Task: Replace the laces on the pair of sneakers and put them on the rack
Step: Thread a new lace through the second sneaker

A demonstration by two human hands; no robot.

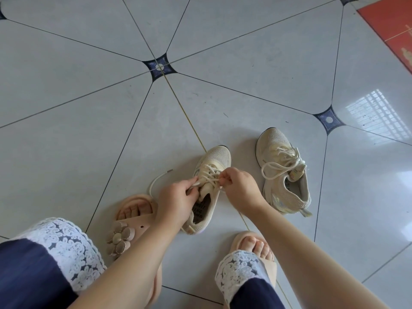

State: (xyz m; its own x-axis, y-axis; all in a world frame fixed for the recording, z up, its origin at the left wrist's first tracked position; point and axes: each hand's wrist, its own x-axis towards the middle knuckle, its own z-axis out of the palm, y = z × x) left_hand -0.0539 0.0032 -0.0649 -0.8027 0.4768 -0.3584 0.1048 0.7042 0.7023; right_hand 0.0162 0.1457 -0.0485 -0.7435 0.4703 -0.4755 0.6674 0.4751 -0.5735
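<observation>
A beige mesh sneaker point(217, 158) lies on the tiled floor in front of me, toe pointing away. My left hand point(176, 197) pinches one end of its cream lace point(209, 175) at the left side of the tongue. My right hand point(239, 186) pinches the lace on the right side, close to the top eyelets. A loose stretch of the lace point(156, 179) curves out over the floor to the left. The second sneaker point(283, 170) stands to the right, laced, with a loose loop over its tongue.
My feet in pink slippers, the left slipper point(131, 221) and the right slipper point(254, 250), are planted on either side of the near sneaker. A red mat point(394, 25) lies at the far right. Grey floor tiles point(89, 108) spread all around. No rack is in view.
</observation>
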